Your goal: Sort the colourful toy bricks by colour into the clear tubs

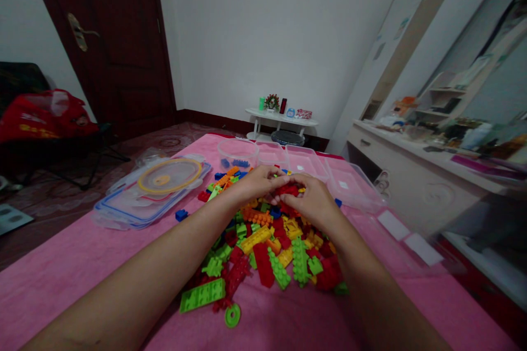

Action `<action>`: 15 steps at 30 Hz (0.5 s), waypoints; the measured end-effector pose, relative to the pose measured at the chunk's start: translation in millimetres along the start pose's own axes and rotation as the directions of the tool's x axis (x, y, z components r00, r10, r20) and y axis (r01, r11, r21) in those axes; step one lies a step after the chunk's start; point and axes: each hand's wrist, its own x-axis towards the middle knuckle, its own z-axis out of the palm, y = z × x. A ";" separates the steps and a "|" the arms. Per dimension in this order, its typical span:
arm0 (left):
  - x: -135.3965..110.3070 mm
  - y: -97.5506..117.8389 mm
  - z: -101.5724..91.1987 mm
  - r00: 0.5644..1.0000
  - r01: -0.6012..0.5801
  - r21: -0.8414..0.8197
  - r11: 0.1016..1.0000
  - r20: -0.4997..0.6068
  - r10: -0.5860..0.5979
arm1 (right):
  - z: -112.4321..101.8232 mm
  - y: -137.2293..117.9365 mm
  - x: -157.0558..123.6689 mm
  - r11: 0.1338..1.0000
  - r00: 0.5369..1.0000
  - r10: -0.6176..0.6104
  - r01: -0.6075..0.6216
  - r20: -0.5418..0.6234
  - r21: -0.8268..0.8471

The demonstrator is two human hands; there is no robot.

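A heap of toy building bricks (267, 252) in red, green, yellow, orange and blue lies on a pink cloth (74, 269). Over the heap's far end my left hand (257, 181) and my right hand (315, 200) meet, fingers curled together. Between them they pinch a red brick (288, 190). A long green plate (202, 294) and a green ring (233, 315) lie at the heap's near edge.
Stacked container lids (154, 186) lie to the left on the cloth. Clear plastic boxes (304, 162) stand beyond the heap and run off to the right. A white dresser (411, 175) stands at the right, a small white table (280, 118) by the far wall.
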 end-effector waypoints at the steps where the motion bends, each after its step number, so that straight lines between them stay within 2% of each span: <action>1: 0.7 -0.6 -0.3 1.000 -0.022 0.000 1.000 -0.015 0.022 | 0.5 1.0 0.4 1.000 0.999 0.003 -0.003 -0.033 -0.001; 5: 3.7 -2.4 -2.1 0.984 -0.116 0.066 0.991 -0.125 0.124 | 1.1 5.4 2.1 0.999 0.990 0.031 -0.030 -0.135 0.013; 8: 5.2 -2.9 -3.6 0.974 -0.109 0.123 0.986 -0.187 0.130 | 0.6 6.8 3.0 0.998 0.988 0.052 -0.046 -0.146 0.044; 15: 5.6 -4.4 -4.9 0.978 -0.119 0.180 0.976 -0.148 0.146 | 0.6 6.7 3.3 0.993 0.986 0.074 -0.058 -0.152 0.105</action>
